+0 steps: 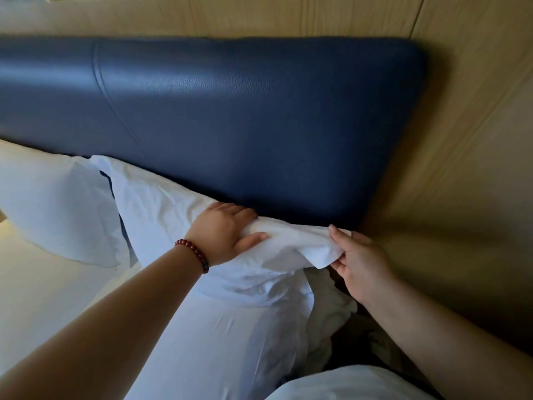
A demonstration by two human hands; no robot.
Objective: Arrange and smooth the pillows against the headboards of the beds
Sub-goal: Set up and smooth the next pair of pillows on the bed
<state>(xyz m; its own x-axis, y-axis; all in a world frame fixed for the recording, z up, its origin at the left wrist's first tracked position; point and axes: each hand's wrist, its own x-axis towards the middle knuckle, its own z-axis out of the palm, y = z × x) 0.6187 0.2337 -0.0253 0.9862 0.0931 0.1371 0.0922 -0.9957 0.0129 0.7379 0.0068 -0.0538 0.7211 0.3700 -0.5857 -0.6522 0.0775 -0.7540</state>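
Observation:
A white pillow (161, 209) leans against the padded navy headboard (230, 116) at the bed's right end. My left hand (225, 232), with a red bead bracelet on the wrist, grips the pillow's top edge, thumb in front and fingers behind. My right hand (360, 264) pinches the loose right corner of the same pillowcase between thumb and fingers. A second white pillow (54, 203) rests against the headboard further left, partly overlapped by the first.
A white sheet (202, 342) covers the mattress below the pillows. Rumpled white linen (331, 313) hangs in the dark gap at the bed's right side. A beige wood-panel wall (461, 140) stands close on the right and behind the headboard.

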